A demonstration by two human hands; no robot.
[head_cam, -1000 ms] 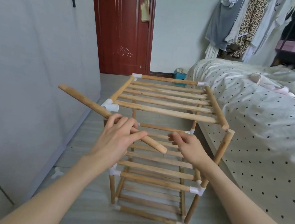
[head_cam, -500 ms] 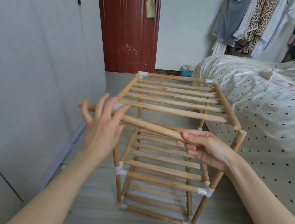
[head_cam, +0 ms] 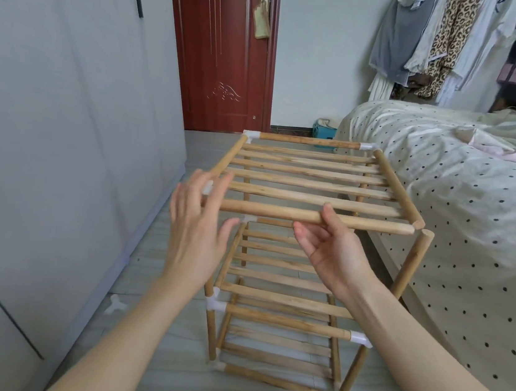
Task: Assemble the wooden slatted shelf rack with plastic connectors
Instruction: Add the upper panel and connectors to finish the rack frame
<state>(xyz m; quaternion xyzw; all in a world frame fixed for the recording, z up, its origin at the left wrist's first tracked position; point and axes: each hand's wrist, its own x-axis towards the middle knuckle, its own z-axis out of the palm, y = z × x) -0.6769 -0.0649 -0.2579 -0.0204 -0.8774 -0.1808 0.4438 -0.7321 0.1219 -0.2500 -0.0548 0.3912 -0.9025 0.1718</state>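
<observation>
1. The wooden shelf rack (head_cam: 283, 299) stood on the grey floor (head_cam: 164, 369), between a grey wardrobe wall (head_cam: 66, 106) on the left and a bed (head_cam: 464, 201) with a dotted cover on the right.
2. Its top slatted tier (head_cam: 311, 172) sat level, with white plastic connectors (head_cam: 251, 135) at the two far corners.
3. A loose round rod (head_cam: 280, 212) lay across the front of the top tier, level and side to side, its right end close beside the front right post (head_cam: 411, 263), which stood upright with a bare top.
4. The right hand (head_cam: 331, 249) was palm up beneath the rod, thumb over the top and fingers (head_cam: 307, 234) curled under it, holding it near its middle.
5. The left hand (head_cam: 198, 223) was raised at the rod's left end with the fingers spread and straight; whether they touched the rod could not be told.
6. A white connector (head_cam: 207, 187) showed between those fingers at the front left corner.
7. Lower tiers were joined by white connectors (head_cam: 361, 339) at the front posts.
8. One spare white connector (head_cam: 116, 305) lay on the floor beside the wardrobe.
9. A red-brown door (head_cam: 223, 45) stood shut behind the rack, and clothes (head_cam: 432, 38) hung beyond the bed.
</observation>
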